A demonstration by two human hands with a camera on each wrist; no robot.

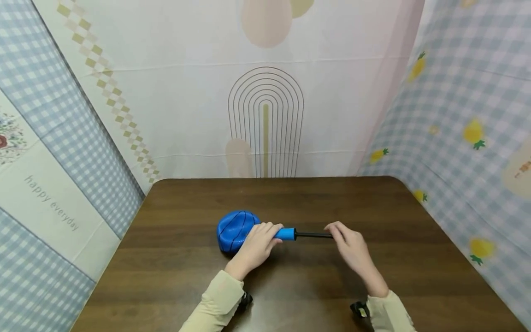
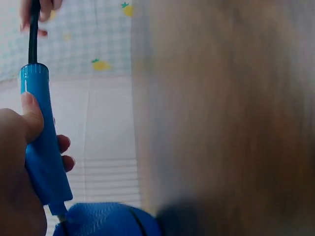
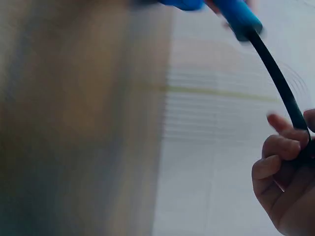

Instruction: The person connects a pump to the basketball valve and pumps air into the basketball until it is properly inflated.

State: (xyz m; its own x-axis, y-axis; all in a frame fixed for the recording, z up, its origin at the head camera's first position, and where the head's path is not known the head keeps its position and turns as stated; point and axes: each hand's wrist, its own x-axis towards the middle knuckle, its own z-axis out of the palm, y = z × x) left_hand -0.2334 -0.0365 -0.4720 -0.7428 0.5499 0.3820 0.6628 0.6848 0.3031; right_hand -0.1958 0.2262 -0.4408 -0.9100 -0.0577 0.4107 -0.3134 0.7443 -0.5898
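A blue ball with black lines, sagging and partly deflated, sits on the table at the left of the hands. My left hand grips the blue barrel of a hand pump, thumb along one side and fingers round the other. In the left wrist view the pump's nozzle end meets the ball. A black pump rod extends far out of the barrel to the right. My right hand holds the rod's end with curled fingers; the handle itself is mostly hidden inside that hand.
A brown wooden table with rounded far corners lies under the hands. Behind it hangs a pale printed cloth, with checked cloths at the left and right. Black wrist straps show near both cream sleeves.
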